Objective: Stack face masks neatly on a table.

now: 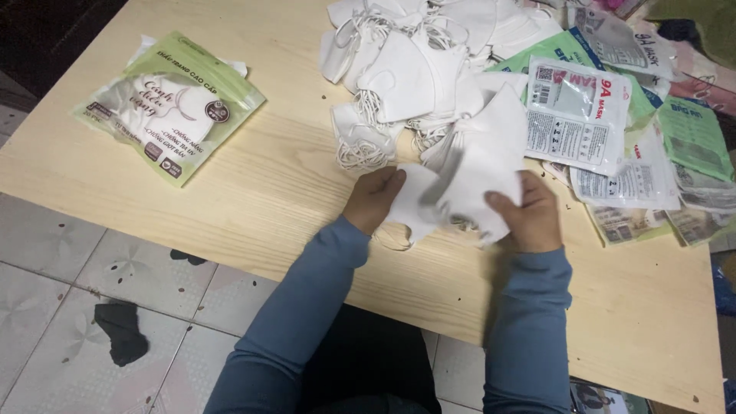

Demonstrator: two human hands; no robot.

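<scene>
Two hands are showing, the left hand (373,198) and the right hand (529,215), and both are gripping one small stack of white face masks (452,195); the number of masks in that stack cannot be told. One loose pile of white masks (414,69) is lying on the single wooden table (253,192), too tangled for counting. One filled green mask packet (170,106) is sitting alone at the far left. Roughly eight or nine flat empty packets (576,115), green and white, are overlapping at the right; an exact count is not possible. One dark rag (121,331) is lying on the tiled floor (61,253).
</scene>
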